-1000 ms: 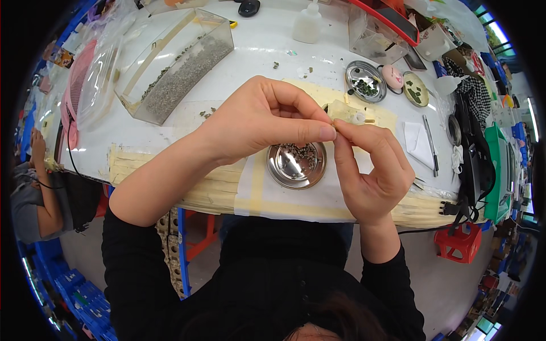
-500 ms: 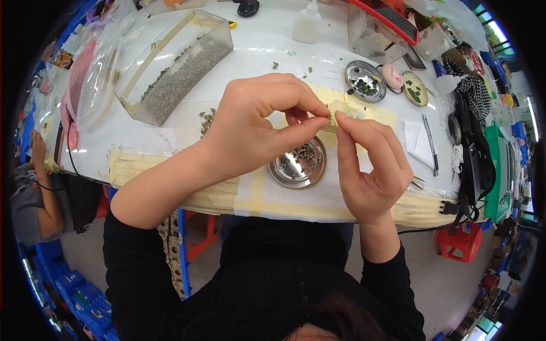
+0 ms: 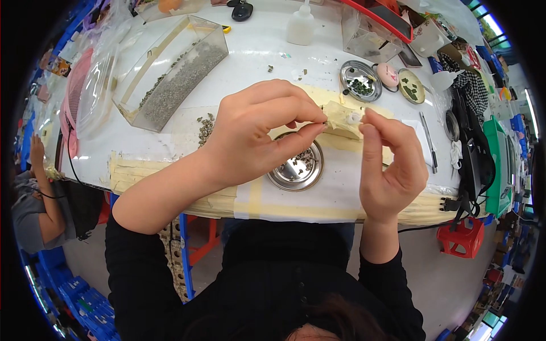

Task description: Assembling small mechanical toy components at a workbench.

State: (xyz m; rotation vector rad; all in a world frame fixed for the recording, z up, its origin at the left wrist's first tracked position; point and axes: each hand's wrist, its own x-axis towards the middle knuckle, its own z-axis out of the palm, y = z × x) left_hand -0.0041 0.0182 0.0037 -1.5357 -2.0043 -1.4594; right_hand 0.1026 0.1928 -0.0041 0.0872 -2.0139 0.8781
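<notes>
The left hand (image 3: 256, 128) bends thumb and forefinger toward each other beside a cream-coloured block (image 3: 340, 116), partly covering a round steel dish (image 3: 285, 181) of grey-green chips; whether its grip holds anything is too small to tell; the right hand (image 3: 396, 162) curls near the block's other end; beyond, on the white tabletop (image 3: 256, 54), stand a clear bin (image 3: 152, 57) of grey-green fragments, a squeeze bottle (image 3: 300, 29) and another steel dish (image 3: 356, 66) with dark green pieces.
</notes>
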